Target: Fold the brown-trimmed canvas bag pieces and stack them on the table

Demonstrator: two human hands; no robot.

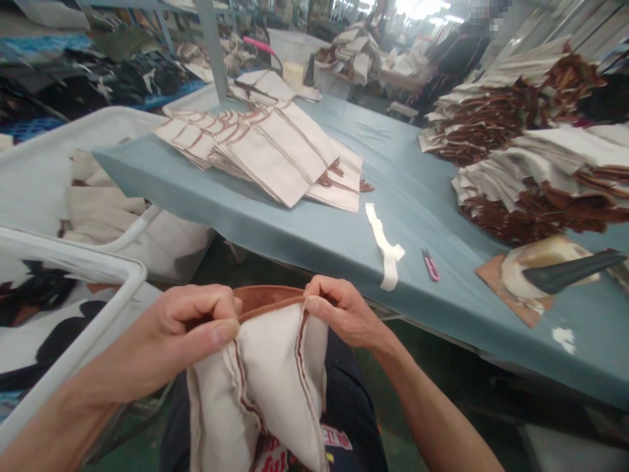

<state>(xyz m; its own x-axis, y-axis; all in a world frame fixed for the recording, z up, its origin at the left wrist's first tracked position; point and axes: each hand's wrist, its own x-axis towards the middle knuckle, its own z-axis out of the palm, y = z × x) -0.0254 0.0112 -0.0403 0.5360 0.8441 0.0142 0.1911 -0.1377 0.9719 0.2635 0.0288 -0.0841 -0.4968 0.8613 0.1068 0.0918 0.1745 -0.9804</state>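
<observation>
A cream fabric bag (275, 380) with brown trim and a brown lining lies over my lap, below the table's near edge. My left hand (189, 328) is closed, pinching the bag's top edge on the left, thumb on the cloth. My right hand (339, 311) is closed on the same top edge at the right, fingers curled over the brown rim. Between the two hands the bag's mouth is held apart, and the brown inside shows.
A blue-grey table (314, 236) carries a fanned row of flat cream bags (270, 151), a white cloth strip (386, 246), a pink thread snipper (431, 264) and heaps of cream-and-brown pieces (531, 164). White bins (73, 196) stand at left. A person stands at the far back.
</observation>
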